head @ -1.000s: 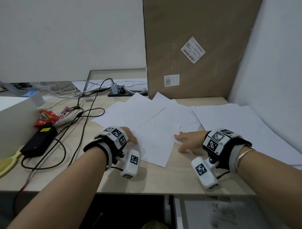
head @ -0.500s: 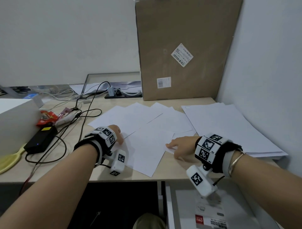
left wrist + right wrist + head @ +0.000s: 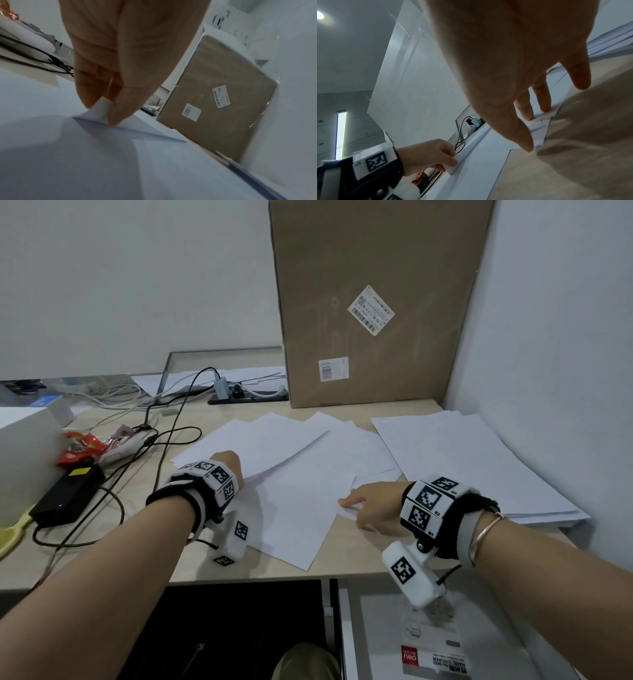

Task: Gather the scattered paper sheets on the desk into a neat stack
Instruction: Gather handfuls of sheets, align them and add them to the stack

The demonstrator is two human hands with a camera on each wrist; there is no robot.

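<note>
Two hands working among loose sheets; items listed from largest down.
Counter [image 3: 212, 570]: lying pale wood-toned, carrying everything below.
Cardboard box [image 3: 373, 302]: standing upright at the far edge, bearing two printed labels.
Paper stack [image 3: 479, 467]: lying at the right against the wall, edges roughly aligned, well apart from the left hand.
Scattered paper sheets [image 3: 294, 501]: lying fanned and overlapping across the middle, one corner reaching close to the near edge.
Power adapter [image 3: 68, 496]: sitting at the left, black, with cables [image 3: 171, 436] looping around it.
Snack wrapper [image 3: 77, 446]: lying red and crumpled behind the adapter.
Left hand [image 3: 229, 465]: pinching the corner of one sheet between thumb and fingertips [image 3: 118, 119], that corner curling up off the sheets beneath.
Right hand [image 3: 373, 505]: resting with fingers spread and relaxed, fingertips [image 3: 545, 106] pressing on sheet edges near the stack, gripping nothing.
</note>
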